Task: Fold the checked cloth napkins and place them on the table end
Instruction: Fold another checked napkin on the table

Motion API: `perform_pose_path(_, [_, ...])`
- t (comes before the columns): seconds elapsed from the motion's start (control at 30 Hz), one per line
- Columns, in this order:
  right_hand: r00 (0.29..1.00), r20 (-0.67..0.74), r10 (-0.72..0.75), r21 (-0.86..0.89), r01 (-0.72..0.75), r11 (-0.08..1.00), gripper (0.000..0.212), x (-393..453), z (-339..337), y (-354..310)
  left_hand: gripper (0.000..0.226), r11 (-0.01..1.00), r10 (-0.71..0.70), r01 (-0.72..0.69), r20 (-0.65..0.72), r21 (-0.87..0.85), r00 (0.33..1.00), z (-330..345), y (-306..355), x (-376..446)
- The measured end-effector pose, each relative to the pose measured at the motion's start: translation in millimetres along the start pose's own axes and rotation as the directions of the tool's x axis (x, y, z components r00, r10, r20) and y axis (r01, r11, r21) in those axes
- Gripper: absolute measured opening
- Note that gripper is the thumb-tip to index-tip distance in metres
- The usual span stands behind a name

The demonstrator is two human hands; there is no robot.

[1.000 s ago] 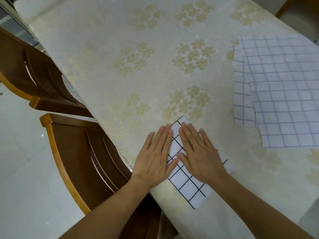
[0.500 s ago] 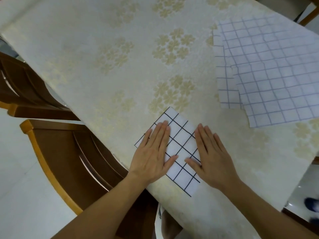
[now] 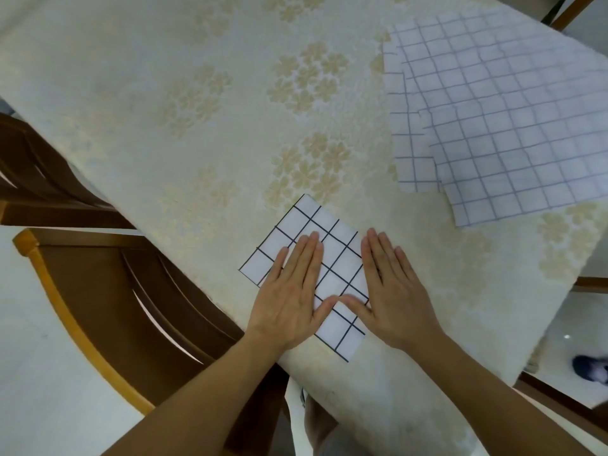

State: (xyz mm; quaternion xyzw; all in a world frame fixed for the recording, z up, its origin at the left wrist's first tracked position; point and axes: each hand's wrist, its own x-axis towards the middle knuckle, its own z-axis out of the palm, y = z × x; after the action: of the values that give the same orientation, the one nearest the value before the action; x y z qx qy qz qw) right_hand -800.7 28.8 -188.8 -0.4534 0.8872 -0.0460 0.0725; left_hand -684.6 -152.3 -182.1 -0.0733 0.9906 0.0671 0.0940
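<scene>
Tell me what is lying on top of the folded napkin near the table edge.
Both hands lie flat on the folded napkin: the left hand on its left half, the right hand over its right edge. The napkin parts under the palms are hidden.

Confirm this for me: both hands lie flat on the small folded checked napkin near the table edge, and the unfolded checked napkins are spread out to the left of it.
Not quite. The head view shows the unfolded checked napkins spread to the right of the folded napkin, not the left. The rest holds: the left hand and right hand lie flat on it near the table edge.
</scene>
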Motion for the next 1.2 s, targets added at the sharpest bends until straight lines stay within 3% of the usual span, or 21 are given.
perform_pose_path(0.37, [1.000,0.009,-0.013,0.020,0.013,1.000,0.093,2,-2,-1,0.083,1.000,-0.012,0.013,0.035,-0.024,0.999,-5,-3,1])
perform_pose_path(0.47, [0.999,0.014,-0.044,0.051,0.043,0.998,0.090,6,-10,0,0.080,0.997,-0.017,0.015,-0.015,-0.080,1.000,-16,-12,-4])
perform_pose_path(0.6, [0.985,0.021,-0.170,0.069,0.168,0.983,0.075,40,-30,7,0.071,0.976,-0.186,0.176,-0.074,-0.125,0.980,-32,-41,-15])
perform_pose_path(0.83, [0.840,-0.052,-0.541,0.024,0.542,0.840,0.035,132,-40,-13,0.058,0.945,-0.314,0.308,-0.039,-0.107,0.949,-37,-69,-15])
perform_pose_path(1.0, [0.790,-0.070,-0.609,0.055,0.613,0.788,0.040,166,-32,-29,0.045,0.917,-0.376,0.353,-0.109,-0.188,0.920,-32,-67,-8])
perform_pose_path(1.2, [0.720,-0.040,-0.693,0.084,0.694,0.715,0.028,182,-21,-40,0.034,0.889,-0.435,0.395,-0.158,-0.232,0.887,-29,-64,-6])
